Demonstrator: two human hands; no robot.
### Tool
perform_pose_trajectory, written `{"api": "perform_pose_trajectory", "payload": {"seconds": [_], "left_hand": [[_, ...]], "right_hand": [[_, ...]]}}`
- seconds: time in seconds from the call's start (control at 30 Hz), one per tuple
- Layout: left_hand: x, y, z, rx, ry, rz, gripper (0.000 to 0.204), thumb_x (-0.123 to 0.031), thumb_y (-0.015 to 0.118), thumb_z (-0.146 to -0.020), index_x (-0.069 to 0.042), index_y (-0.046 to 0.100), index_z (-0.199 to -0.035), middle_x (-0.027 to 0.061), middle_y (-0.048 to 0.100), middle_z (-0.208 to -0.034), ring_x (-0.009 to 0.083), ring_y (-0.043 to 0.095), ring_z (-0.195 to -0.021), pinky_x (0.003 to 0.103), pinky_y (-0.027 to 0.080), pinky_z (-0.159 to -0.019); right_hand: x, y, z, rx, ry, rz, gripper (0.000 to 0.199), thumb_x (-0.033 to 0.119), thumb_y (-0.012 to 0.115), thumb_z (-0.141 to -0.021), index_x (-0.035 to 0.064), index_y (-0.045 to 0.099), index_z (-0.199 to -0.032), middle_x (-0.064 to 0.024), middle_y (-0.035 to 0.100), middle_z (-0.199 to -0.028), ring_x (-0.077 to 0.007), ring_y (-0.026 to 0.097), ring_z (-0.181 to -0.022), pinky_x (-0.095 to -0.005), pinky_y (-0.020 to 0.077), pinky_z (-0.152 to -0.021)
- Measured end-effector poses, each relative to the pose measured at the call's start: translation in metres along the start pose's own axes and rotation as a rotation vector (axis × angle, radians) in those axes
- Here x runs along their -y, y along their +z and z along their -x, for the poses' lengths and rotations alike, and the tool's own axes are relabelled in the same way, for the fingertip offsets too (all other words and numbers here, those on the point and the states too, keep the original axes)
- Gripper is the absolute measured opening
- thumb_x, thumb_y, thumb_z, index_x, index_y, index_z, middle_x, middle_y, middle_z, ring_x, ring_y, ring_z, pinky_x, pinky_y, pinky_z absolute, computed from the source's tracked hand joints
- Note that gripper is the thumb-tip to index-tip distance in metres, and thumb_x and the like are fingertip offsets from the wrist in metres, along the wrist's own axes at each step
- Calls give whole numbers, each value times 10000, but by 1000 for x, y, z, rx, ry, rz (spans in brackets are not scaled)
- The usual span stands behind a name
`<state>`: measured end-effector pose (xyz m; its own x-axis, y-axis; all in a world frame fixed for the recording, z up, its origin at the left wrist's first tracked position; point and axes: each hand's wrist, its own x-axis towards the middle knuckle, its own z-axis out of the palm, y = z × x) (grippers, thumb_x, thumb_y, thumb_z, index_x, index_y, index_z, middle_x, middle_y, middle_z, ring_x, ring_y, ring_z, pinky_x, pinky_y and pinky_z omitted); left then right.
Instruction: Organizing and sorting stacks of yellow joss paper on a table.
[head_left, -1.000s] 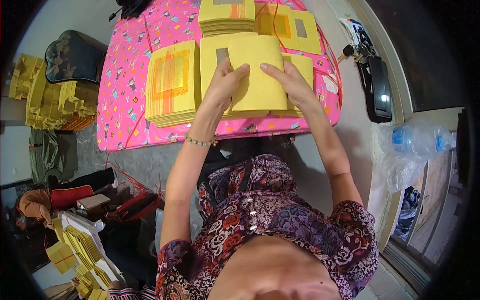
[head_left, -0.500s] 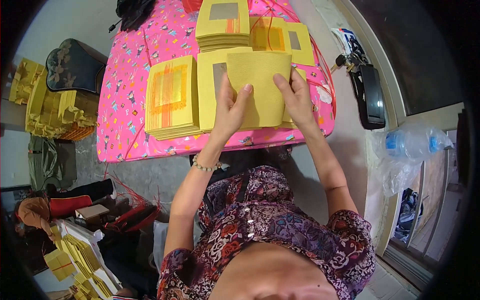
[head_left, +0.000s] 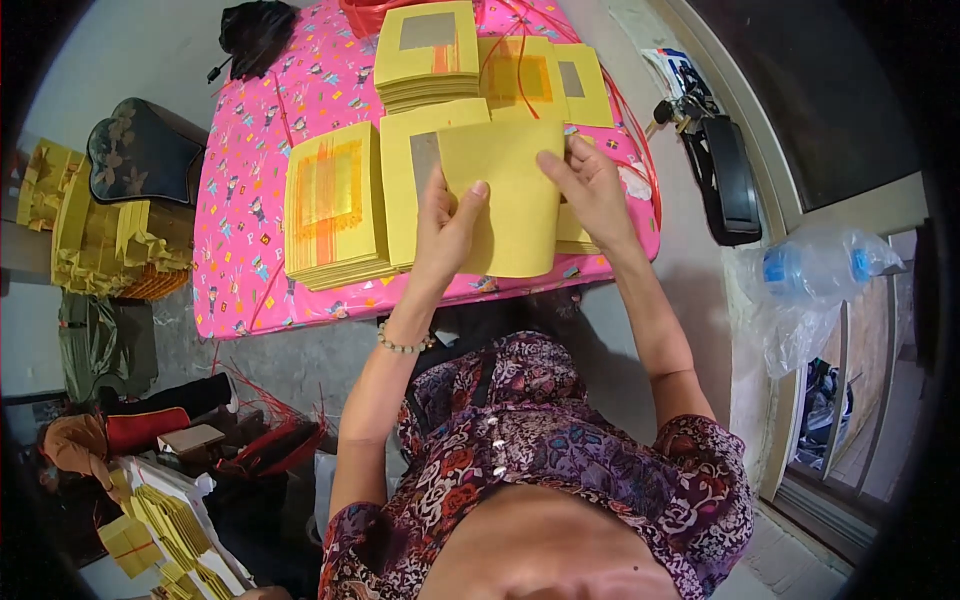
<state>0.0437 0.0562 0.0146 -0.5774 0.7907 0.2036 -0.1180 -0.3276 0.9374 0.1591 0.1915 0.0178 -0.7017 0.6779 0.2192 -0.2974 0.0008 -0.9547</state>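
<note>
A plain yellow sheet of paper (head_left: 510, 200), perhaps more than one layer, is raised over the near side of the table. My left hand (head_left: 447, 222) grips its left edge, thumb on top. My right hand (head_left: 592, 190) pinches it near the upper right corner; the fingers behind are partly hidden. Beneath lies yellow paper with a silver patch (head_left: 424, 165), half covered by the held sheet. To the left sits a thick yellow stack (head_left: 335, 195) with an orange-bordered gold square. Farther back stands another stack (head_left: 427, 45) with a silver patch, beside gold-square paper (head_left: 520, 78).
Pink patterned plastic (head_left: 240, 220) covers the table. Red strips (head_left: 622, 100) trail along its right side; a black bag (head_left: 256, 38) rests at the far left corner. A chair back (head_left: 140, 150) stands left. At lower left, another person (head_left: 80, 445) is near stacked yellow paper.
The held sheet has come slightly nearer to me and its lower edge hangs lower. My right hand has shifted toward its upper corner. The whole view has moved slightly.
</note>
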Motion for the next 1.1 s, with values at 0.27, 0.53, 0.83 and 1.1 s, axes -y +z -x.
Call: {"api": "perform_pose_trajectory", "payload": {"seconds": [0.27,0.53,0.83,1.1], "left_hand": [[-1,3,-12,6,-172,4,419,-51,515,-928,-21,396,-1329,108,571,-1213,169,567,-1079,304,467,-902],[11,16,-36,2,-177,38,368,-63,531,-920,-13,451,-1275,112,589,-1186,178,580,-1056,303,464,-893],[20,29,-53,-53,-200,21,290,-55,532,-912,-16,480,-1194,87,604,-1097,164,587,-978,308,471,-849],[33,27,-49,-4,-154,-43,335,-43,513,-912,11,440,-1235,120,592,-1133,184,599,-994,311,494,-827]], "right_hand": [[0,-11,11,112,138,166,280,209,619,-905,-42,646,-1029,-46,681,-863,-58,607,-729,-211,488,-634],[0,-35,9,155,239,286,319,253,604,-914,-25,636,-1067,-47,683,-869,-64,625,-732,-202,493,-640],[7,-47,27,79,322,339,269,265,611,-907,11,641,-991,-28,666,-811,-51,593,-665,-218,500,-569],[-11,-63,42,102,411,316,259,256,582,-926,46,602,-1077,1,670,-897,-37,598,-712,-189,497,-574]]}}
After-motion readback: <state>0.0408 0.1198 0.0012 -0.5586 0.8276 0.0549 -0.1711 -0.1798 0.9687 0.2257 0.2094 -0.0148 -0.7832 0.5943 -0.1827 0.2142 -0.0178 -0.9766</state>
